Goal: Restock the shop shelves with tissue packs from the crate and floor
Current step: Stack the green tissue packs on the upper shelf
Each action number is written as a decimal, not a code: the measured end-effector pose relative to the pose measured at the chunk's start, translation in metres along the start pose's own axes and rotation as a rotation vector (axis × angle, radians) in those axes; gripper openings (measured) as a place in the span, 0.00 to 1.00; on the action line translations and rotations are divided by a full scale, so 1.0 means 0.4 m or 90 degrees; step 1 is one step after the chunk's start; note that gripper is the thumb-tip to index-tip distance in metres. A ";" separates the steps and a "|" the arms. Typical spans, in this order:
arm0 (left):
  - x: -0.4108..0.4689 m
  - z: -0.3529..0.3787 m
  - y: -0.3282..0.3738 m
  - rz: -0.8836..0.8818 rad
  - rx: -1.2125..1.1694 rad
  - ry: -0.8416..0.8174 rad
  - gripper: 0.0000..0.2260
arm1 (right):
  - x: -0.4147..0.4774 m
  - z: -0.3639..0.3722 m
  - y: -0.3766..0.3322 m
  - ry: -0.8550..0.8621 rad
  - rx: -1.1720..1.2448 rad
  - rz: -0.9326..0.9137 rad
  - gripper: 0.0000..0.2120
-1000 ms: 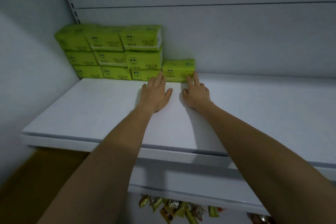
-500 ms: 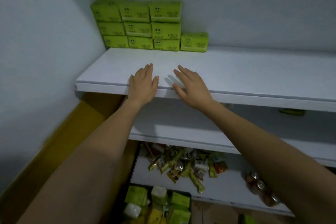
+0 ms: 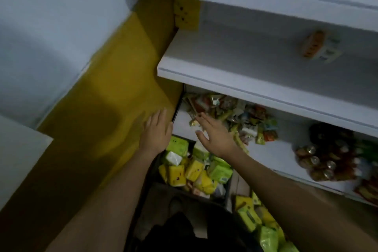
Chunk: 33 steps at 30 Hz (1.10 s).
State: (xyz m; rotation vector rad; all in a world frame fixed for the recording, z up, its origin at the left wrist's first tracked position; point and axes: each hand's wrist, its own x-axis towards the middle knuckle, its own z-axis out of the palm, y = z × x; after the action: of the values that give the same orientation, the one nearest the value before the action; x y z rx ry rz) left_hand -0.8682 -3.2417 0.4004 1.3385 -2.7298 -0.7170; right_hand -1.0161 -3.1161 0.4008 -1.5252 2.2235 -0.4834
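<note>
Empty, fingers spread, the left hand (image 3: pixel 156 133) and right hand (image 3: pixel 215 136) hover above the crate (image 3: pixel 228 191). Jumbled tissue packs (image 3: pixel 177 176) lie just below, between the wrists, about equally near both. Floor packs (image 3: pixel 248 216) lie beneath the right forearm.

The view is dim and smeared by motion blur. Shadow deepens below the crate (image 3: pixel 228 190), while the shelves (image 3: pixel 245 85) above it catch pale, flat light.
</note>
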 end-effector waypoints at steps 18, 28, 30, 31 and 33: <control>0.045 1.163 -0.073 -0.074 -0.226 -0.350 0.26 | -0.099 0.783 0.754 -0.221 0.057 0.426 0.23; 0.081 1.339 -0.060 -0.183 -0.397 -0.326 0.34 | -0.084 0.914 0.833 -0.124 0.241 0.611 0.25; 0.063 1.327 -0.062 -0.260 -0.470 -0.328 0.36 | -0.099 0.906 0.803 -0.093 0.289 0.646 0.26; 0.053 1.314 -0.060 -0.298 -0.492 -0.334 0.36 | -0.107 0.897 0.785 -0.082 0.308 0.655 0.27; 0.032 1.280 -0.060 -0.343 -0.515 -0.338 0.34 | -0.120 0.875 0.751 -0.064 0.334 0.663 0.29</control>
State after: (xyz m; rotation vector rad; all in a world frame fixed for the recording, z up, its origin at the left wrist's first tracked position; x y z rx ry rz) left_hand -0.9674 -3.0626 -0.0698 1.7770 -1.8487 -2.1641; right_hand -1.0632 -2.9872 -0.0422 -0.0569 2.1984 -0.5426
